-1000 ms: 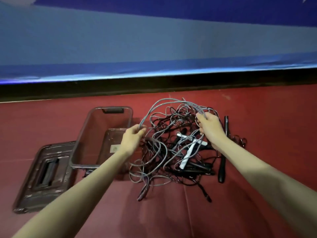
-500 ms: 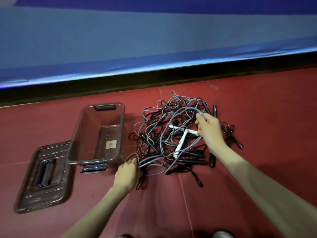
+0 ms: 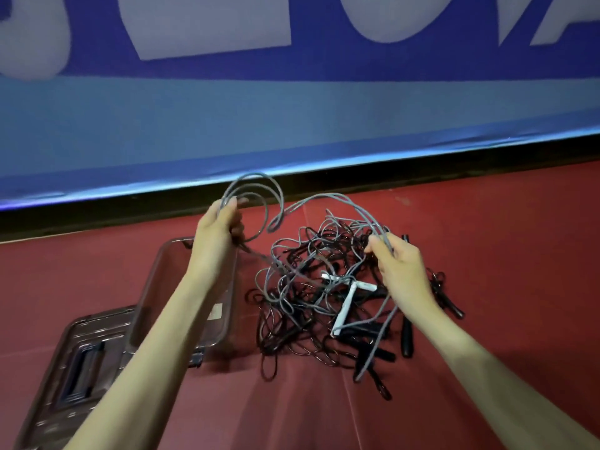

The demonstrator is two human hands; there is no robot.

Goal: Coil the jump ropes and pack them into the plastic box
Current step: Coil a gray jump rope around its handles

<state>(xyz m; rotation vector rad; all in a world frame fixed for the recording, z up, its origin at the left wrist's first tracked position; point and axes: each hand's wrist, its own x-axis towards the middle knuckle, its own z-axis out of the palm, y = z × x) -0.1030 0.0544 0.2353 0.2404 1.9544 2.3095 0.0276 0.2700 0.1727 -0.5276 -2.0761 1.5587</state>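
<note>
— What do my hands have right now?

— My left hand [image 3: 216, 235] is raised, fingers curled round a grey jump rope [image 3: 328, 200]; two loops of it curl up above those fingers. The same rope arcs across to my right hand [image 3: 396, 264], whose fingers pinch it at the top, and a length of it hangs down below them.

— And the rest of the ropes?

— The tangled pile [image 3: 319, 303] of black and grey cord lies on the red floor [image 3: 487, 254], beneath and between my fingers. A white handle [image 3: 344, 308] sits in it just left of my right fingers; black handles [image 3: 407, 336] lie under my right wrist.

— The box?

— The plastic box [image 3: 152, 303] stands open below my left fingers, partly behind my forearm, touching the pile's left edge as far as I can tell. Its lid [image 3: 61, 378] lies flat beside it, further left.
</note>
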